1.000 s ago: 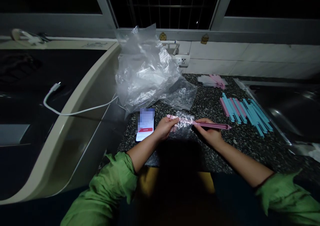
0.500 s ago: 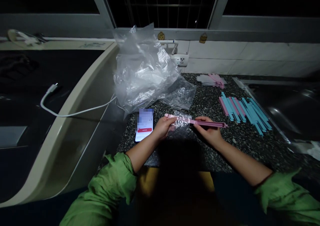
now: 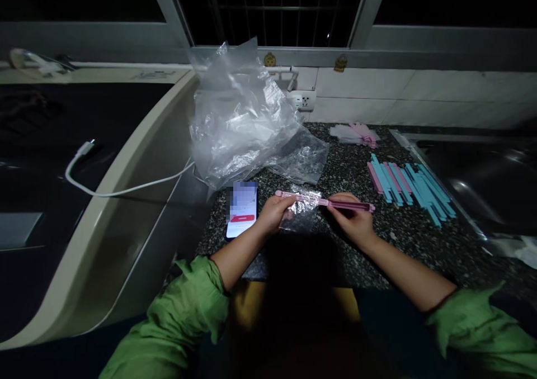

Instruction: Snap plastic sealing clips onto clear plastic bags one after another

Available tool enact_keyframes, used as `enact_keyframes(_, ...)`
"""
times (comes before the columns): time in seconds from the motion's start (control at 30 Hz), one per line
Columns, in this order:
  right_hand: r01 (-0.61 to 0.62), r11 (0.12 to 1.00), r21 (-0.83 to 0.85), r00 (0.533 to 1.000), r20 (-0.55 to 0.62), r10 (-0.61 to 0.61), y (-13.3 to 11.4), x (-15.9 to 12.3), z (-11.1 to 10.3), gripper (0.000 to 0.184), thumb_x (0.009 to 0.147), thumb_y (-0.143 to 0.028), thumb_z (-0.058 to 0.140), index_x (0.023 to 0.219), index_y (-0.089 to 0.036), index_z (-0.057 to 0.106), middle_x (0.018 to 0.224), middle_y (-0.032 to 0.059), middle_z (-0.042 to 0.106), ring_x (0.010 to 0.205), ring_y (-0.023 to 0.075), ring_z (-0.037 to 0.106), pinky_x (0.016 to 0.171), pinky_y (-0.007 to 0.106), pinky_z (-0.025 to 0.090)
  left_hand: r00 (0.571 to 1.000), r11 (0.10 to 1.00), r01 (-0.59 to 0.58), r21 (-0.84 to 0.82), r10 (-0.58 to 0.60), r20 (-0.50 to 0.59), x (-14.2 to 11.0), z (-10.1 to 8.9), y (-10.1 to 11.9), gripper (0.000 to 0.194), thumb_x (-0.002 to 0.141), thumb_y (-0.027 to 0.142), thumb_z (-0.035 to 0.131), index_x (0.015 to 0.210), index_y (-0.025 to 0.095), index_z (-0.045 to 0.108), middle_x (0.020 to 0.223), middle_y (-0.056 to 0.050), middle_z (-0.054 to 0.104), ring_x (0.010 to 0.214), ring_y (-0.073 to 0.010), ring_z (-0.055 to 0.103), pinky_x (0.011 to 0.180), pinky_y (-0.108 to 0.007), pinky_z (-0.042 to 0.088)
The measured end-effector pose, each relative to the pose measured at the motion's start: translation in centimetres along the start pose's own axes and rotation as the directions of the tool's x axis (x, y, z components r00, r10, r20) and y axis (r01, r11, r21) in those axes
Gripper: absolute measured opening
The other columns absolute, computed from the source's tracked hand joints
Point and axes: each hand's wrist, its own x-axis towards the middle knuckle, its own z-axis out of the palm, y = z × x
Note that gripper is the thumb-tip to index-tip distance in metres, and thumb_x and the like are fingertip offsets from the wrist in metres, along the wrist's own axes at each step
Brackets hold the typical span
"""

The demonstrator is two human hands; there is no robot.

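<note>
Holding, left hand: we find the left hand (image 3: 272, 214) pinching the pink strip (image 3: 323, 202) near its left end, the thumb on the near face and the other fingers curled behind and below, partly hidden.
Holding, right hand: we note the right hand (image 3: 354, 222) pinching the strip's right portion, the thumb at the lower edge and fingers behind the upper edge.
Reason for the two-handed grip: we judge that one hand at each side keeps the long, thin strip steady and nearly level.
Pink strip: it spans both hands above the worktop (image 3: 406, 228), crossing the gap between them; its left tip projects past the left thumb and its right tip reaches just beyond the right hand.
Clear film (image 3: 304, 214): it gathers about the strip between the hands, close to the left thumb; we cannot tell whether it wraps the strip or only lies against it.
Blue and pink strips (image 3: 423, 194): they lie side by side to the right, near the sink (image 3: 499, 194), probably for easy reach.
Pink pieces (image 3: 363, 134): they rest farther back, apart from the strips.
Phone (image 3: 242, 211): it lies lit beside the left hand, presumably so the screen stays viewable.
Plastic bag (image 3: 247, 122): it stands crumpled behind the phone.
</note>
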Motion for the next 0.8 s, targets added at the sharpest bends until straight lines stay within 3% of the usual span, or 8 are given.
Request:
enact_keyframes(0.1,0.028,0.999,-0.029,1.0,-0.004,-0.028,0.05,-0.13,-0.1,0.008,0.074,-0.024,0.062,0.081,-0.02,0.061,0.082,0.0048,0.065,0.078,0.0169,0.062,0.073,0.034,0.052,1.0,1.0,-0.008,0.03,0.008,0.007,-0.12,0.08,0.05,0.03,0.053,0.038,0.07,0.047,0.014,0.052,0.036,0.007,0.04,0.034,-0.0042,0.033,0.038,-0.021,0.02)
enact_keyframes(0.3,-0.062,0.998,-0.023,0.998,-0.022,0.061,0.01,-0.6,-0.14,0.014,0.074,-0.027,0.063,0.086,-0.02,0.059,0.083,0.0045,0.066,0.074,0.0162,0.062,0.07,0.031,0.052,0.995,0.993,-0.095,0.071,0.092,0.04,0.25,-0.11,-0.46,0.037,0.052,0.043,0.069,0.043,0.016,0.046,0.035,0.007,0.039,0.035,-0.0041,0.032,0.04,-0.021,0.021)
enact_keyframes(0.53,0.054,0.995,-0.089,0.999,0.0,-0.054,-0.44,-0.03,-0.33,0.004,0.076,-0.023,0.06,0.079,-0.02,0.059,0.072,0.0018,0.062,0.066,0.0142,0.058,0.062,0.029,0.049,0.994,0.974,-0.105,0.201,0.101,0.03,0.03,-0.08,-0.49,0.04,0.057,0.048,0.064,0.041,0.016,0.046,0.034,0.005,0.042,0.034,-0.0044,0.032,0.04,-0.022,0.019)
enact_keyframes(0.8,0.055,0.995,-0.085,0.998,0.032,-0.053,-0.45,0.09,-0.22,0.007,0.077,-0.022,0.059,0.083,-0.02,0.061,0.079,0.0036,0.063,0.071,0.0149,0.06,0.063,0.03,0.05,0.995,0.967,-0.099,0.233,0.095,0.031,-0.45,0.13,-0.1,0.041,0.06,0.049,0.063,0.042,0.016,0.045,0.033,0.006,0.04,0.032,-0.0034,0.028,0.038,-0.021,0.016)
